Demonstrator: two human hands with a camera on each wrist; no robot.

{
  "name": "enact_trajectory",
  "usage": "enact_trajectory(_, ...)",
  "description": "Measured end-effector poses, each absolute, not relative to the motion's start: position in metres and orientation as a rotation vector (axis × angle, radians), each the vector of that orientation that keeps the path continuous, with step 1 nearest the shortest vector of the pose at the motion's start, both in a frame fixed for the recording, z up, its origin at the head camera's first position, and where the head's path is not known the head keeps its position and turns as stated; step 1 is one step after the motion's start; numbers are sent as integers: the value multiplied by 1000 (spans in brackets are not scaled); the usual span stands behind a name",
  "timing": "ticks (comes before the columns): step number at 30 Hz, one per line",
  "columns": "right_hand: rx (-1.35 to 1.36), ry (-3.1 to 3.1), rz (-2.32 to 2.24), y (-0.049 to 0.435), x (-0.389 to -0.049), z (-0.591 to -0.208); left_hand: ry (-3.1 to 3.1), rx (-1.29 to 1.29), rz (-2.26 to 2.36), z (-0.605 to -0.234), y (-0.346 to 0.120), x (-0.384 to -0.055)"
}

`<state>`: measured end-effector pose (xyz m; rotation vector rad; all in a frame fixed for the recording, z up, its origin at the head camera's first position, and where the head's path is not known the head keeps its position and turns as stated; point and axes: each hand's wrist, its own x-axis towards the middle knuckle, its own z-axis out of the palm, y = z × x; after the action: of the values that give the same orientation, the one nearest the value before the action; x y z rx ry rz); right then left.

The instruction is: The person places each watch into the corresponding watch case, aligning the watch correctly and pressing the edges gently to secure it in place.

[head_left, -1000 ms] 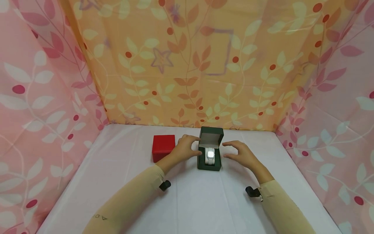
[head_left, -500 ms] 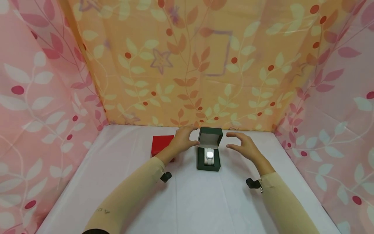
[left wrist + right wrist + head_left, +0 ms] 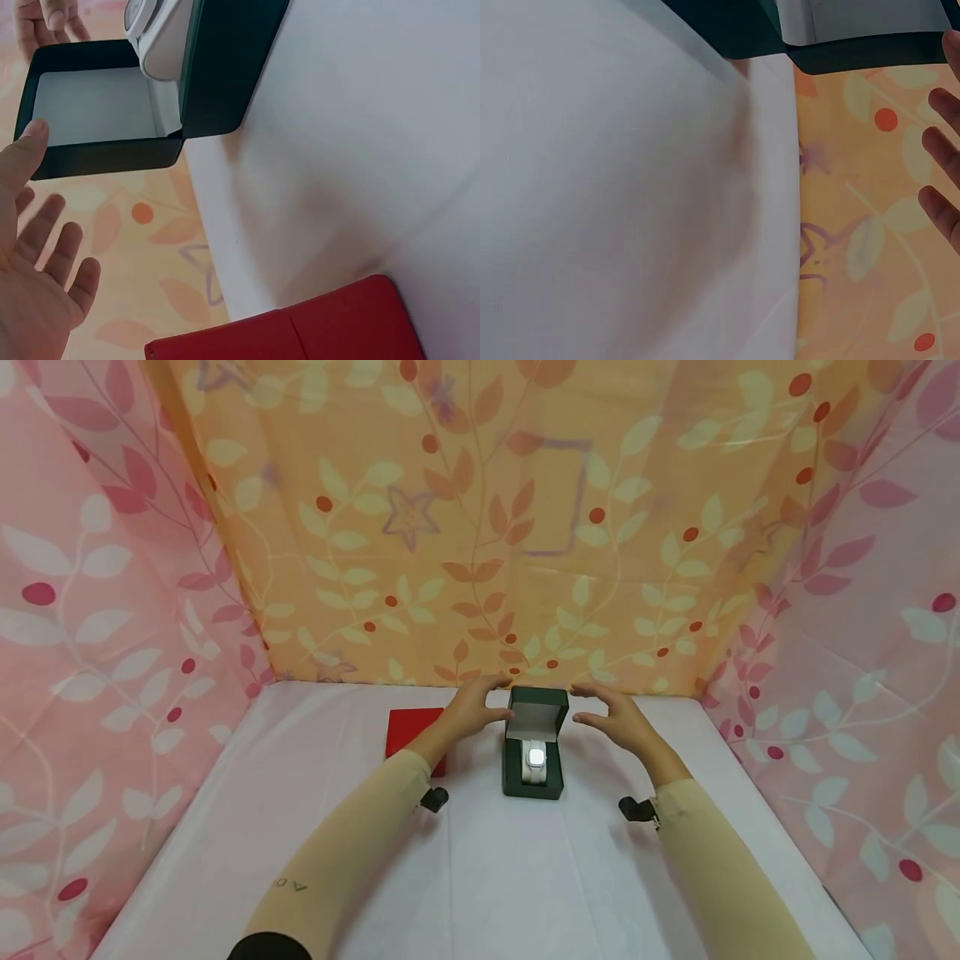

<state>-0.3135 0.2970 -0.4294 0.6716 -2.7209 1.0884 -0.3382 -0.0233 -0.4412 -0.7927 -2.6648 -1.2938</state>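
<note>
A dark green watch box (image 3: 556,771) stands on the white table with its lid raised and tilted back. Inside it sits a white watch (image 3: 535,760), its square face lit. My left hand (image 3: 471,707) is at the lid's left side, fingers spread and thumb tip right at the lid's edge. On the other side, my right hand (image 3: 617,717) reaches toward the lid with fingers loosely bent and nothing in them. In the left wrist view the left thumb overlaps the rim of the lid (image 3: 97,105). The right wrist view has only fingertips (image 3: 939,202) near the lid.
A red box (image 3: 411,731) stands left of the watch box, partly hidden behind the left forearm. An orange patterned curtain (image 3: 420,568) rises along the table's back edge. Pink patterned curtains hang at both sides.
Both hands have moved up and farther back, from the box's sides to beside its raised lid. The right hand drew slightly away, then came back closer. The watch box stays in place.
</note>
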Motion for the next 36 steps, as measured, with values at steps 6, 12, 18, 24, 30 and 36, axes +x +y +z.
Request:
enact_trajectory(6,710,-2708,1124,291,-319,-430,-2642,-818,-1325,-440,-22,-342)
enact_trajectory(12,709,-2704,1153,287,-324,-432,-2646,-819,-1336,-438,-21,-343)
enact_trajectory(18,709,-2695,1143,283,-326,-430,-2642,-810,-1337,-436,-19,-342)
enact_trajectory(24,711,-2696,1142,283,-324,-430,-2611,-800,-1378,-438,-19,-339)
enact_trajectory(30,756,-2682,1138,282,-319,-430,-2602,-809,-1368,-440,-19,-335)
enact_trajectory(36,738,-2686,1158,283,-313,-430,-2600,-802,-1350,-441,-18,-329)
